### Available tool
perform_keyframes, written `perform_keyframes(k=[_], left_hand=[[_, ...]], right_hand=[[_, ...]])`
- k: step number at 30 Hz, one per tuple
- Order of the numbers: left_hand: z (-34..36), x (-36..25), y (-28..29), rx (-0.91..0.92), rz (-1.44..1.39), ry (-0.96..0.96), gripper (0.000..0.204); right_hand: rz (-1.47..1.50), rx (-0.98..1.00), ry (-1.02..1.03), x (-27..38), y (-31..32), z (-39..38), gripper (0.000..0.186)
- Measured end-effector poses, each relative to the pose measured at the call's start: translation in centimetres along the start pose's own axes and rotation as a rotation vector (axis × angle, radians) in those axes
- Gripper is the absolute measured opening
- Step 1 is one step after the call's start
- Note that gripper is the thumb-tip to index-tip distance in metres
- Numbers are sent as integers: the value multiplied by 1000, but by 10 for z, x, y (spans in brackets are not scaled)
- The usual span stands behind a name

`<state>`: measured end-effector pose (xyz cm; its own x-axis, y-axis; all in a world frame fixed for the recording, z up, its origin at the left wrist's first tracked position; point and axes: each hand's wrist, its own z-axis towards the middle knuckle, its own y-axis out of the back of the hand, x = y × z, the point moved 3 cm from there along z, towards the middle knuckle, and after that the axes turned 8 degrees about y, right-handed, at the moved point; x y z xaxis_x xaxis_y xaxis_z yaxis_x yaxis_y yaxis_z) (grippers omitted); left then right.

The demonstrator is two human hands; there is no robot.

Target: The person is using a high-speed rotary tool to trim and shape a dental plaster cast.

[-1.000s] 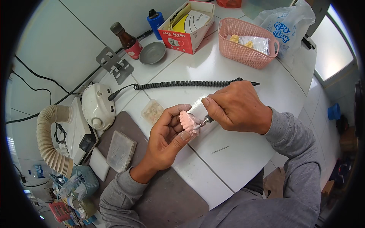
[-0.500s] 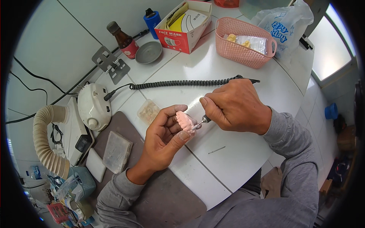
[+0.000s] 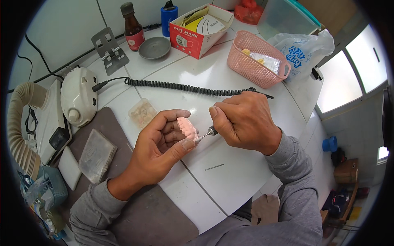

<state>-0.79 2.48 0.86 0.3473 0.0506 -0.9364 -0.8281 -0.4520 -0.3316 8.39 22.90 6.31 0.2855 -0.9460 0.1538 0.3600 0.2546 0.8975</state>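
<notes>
My left hand (image 3: 158, 143) is closed around a pink dental model (image 3: 187, 128) with a row of teeth along its edge, thumb pressed on its lower end. In my right hand (image 3: 246, 123) is a rotary handpiece (image 3: 212, 131), mostly hidden by the fingers. Its thin metal bur reaches the lower right end of the model, beside my left thumb. A coiled black cord (image 3: 184, 89) runs from behind my right hand to a white control unit (image 3: 79, 96) at the left. A loose thin bur (image 3: 214, 167) lies on the white tiled table (image 3: 242, 180) below the hands.
A translucent box (image 3: 142, 113) stands beyond my left hand. Left are a brown mat (image 3: 164, 217), a flat clear case (image 3: 97, 156) and a ribbed hose (image 3: 20, 123). Along the back are a bottle (image 3: 133, 33), a grey dish (image 3: 154, 48), a mask box (image 3: 193, 39) and a pink basket (image 3: 250, 67).
The view has swung, so the table things sit further left in the picture. The dental model is tilted slightly differently, and the bur stays at its lower end. Both hands keep their holds.
</notes>
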Motion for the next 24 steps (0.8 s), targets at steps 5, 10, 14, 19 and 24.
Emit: perform_keyframes(k=[5,10,14,19,24], left_hand=[[-1,0,1,-15,6,-5,56],[-1,2,-1,-6,-20,17,53],[0,0,-3,-12,7,2,51],[1,0,-2,3,25,-10,50],[0,1,-1,10,-14,3,52]], right_hand=[[-43,-54,16,0,-2,-1,38],[-28,-40,20,3,0,0,34],[-38,-42,18,0,1,-1,34],[-32,-63,30,1,1,-1,34],[-14,-60,18,0,1,0,34]])
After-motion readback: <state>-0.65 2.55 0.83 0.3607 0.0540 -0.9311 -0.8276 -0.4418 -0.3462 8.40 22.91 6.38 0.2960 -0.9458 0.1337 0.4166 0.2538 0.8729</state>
